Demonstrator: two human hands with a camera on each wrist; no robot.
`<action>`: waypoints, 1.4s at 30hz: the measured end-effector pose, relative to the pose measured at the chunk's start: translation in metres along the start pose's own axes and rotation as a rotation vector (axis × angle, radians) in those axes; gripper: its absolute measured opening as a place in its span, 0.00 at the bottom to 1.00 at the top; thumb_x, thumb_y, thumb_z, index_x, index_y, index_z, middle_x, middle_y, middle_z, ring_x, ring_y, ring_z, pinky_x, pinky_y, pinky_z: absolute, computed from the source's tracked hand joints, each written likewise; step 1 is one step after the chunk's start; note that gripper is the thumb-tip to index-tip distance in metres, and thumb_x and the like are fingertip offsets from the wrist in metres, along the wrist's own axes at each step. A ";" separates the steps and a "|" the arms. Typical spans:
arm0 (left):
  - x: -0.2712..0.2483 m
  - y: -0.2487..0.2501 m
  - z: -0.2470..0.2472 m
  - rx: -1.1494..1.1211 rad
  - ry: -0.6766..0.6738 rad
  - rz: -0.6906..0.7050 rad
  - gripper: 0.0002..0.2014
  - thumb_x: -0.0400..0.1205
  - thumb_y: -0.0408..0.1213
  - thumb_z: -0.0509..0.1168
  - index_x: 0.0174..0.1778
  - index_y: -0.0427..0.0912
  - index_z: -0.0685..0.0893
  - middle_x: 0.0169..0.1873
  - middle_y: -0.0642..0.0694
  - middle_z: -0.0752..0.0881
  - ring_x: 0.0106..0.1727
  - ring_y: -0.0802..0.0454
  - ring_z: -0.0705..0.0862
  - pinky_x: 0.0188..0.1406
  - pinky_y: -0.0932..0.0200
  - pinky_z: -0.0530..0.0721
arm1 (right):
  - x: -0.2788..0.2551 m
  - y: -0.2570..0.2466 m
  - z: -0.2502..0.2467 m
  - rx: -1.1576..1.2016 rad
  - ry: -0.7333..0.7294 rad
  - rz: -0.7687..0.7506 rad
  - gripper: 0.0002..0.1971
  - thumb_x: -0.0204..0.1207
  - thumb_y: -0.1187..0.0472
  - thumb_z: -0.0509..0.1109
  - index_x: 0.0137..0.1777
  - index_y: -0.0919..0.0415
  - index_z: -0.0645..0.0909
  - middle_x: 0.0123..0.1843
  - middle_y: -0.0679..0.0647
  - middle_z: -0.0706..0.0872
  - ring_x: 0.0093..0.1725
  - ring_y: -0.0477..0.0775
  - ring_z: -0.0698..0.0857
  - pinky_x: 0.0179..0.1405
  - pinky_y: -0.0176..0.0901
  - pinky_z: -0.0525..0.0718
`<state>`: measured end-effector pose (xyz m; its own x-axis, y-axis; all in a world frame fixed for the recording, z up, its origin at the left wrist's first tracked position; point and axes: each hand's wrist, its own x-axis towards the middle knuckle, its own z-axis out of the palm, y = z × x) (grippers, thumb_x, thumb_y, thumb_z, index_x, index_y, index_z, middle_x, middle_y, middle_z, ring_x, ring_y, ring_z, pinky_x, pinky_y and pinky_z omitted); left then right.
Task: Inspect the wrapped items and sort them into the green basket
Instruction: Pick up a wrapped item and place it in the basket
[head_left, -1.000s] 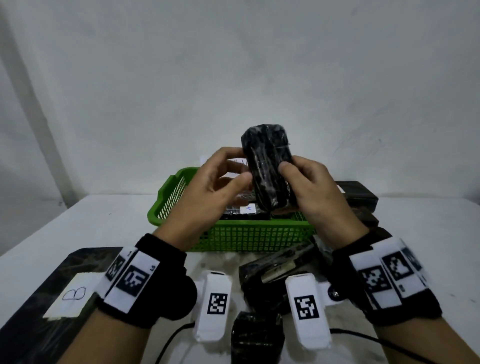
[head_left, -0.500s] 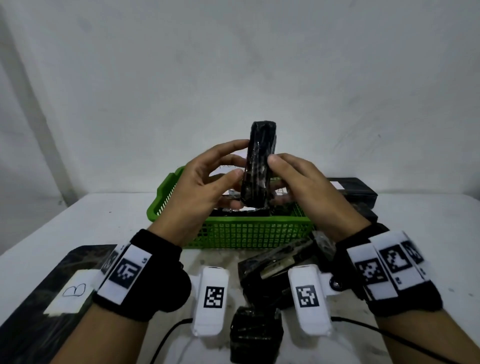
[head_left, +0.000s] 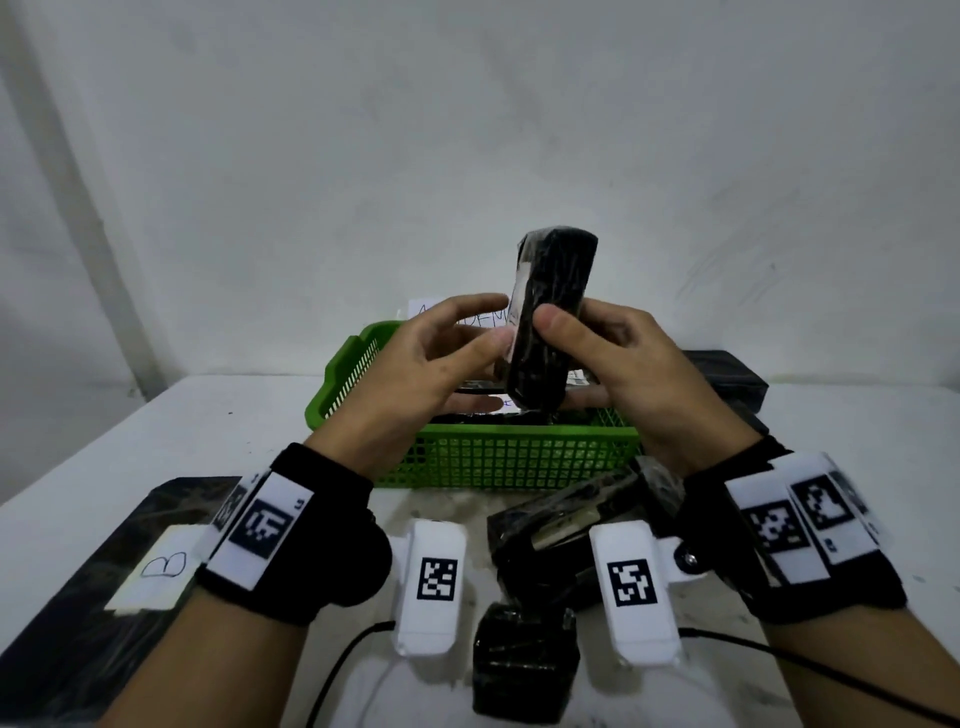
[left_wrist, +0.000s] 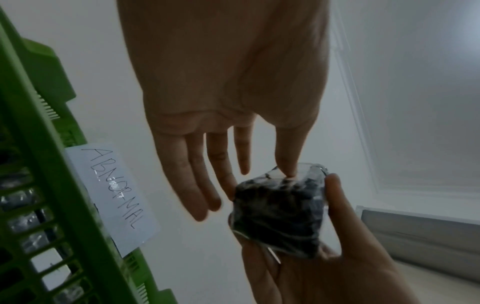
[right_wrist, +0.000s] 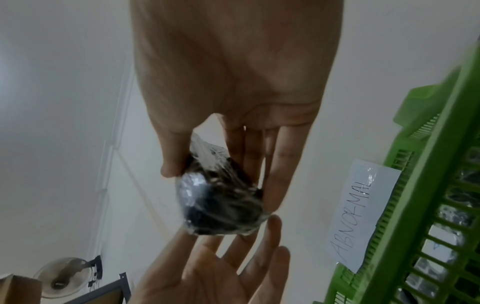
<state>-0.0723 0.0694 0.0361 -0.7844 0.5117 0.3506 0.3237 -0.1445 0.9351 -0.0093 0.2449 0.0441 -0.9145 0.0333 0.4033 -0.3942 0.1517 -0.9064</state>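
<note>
Wrapped bundles (head_left: 558, 540) crowd the counter (head_left: 208, 415) just before the basket (head_left: 519, 460); a black box (head_left: 727, 374) stands at its right. Left of it the counter gives open passage.

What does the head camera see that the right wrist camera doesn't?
Only the head view: the white paper marked B and black wrapped bundles on the white table. Only the right wrist view: a round fan and the whole word ABNORMAL on the white label. Both: the black plastic-wrapped block, pinched by the right hand, touched by the left hand, and the green plastic basket.
</note>
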 end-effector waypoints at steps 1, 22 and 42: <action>-0.001 0.001 0.001 -0.017 -0.016 0.006 0.20 0.82 0.38 0.69 0.71 0.50 0.82 0.62 0.37 0.86 0.60 0.40 0.90 0.55 0.45 0.91 | 0.000 0.000 -0.001 -0.018 0.011 0.009 0.23 0.72 0.44 0.70 0.62 0.55 0.88 0.55 0.52 0.94 0.54 0.50 0.93 0.46 0.51 0.93; 0.001 -0.007 0.008 0.317 0.032 0.039 0.29 0.79 0.39 0.75 0.77 0.53 0.77 0.62 0.50 0.83 0.62 0.53 0.88 0.53 0.48 0.92 | 0.003 0.003 -0.006 -0.067 0.136 0.072 0.14 0.83 0.57 0.72 0.67 0.55 0.84 0.51 0.56 0.95 0.45 0.56 0.95 0.47 0.55 0.94; 0.002 -0.016 0.004 0.511 0.080 0.438 0.24 0.79 0.33 0.73 0.70 0.54 0.78 0.64 0.61 0.85 0.70 0.61 0.82 0.68 0.50 0.84 | 0.005 0.013 -0.008 0.188 -0.077 0.084 0.35 0.55 0.44 0.76 0.62 0.56 0.73 0.54 0.55 0.89 0.51 0.53 0.92 0.53 0.51 0.91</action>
<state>-0.0773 0.0762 0.0213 -0.5539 0.4300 0.7130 0.8149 0.1044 0.5701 -0.0182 0.2552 0.0352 -0.9464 -0.0382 0.3208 -0.3196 -0.0356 -0.9469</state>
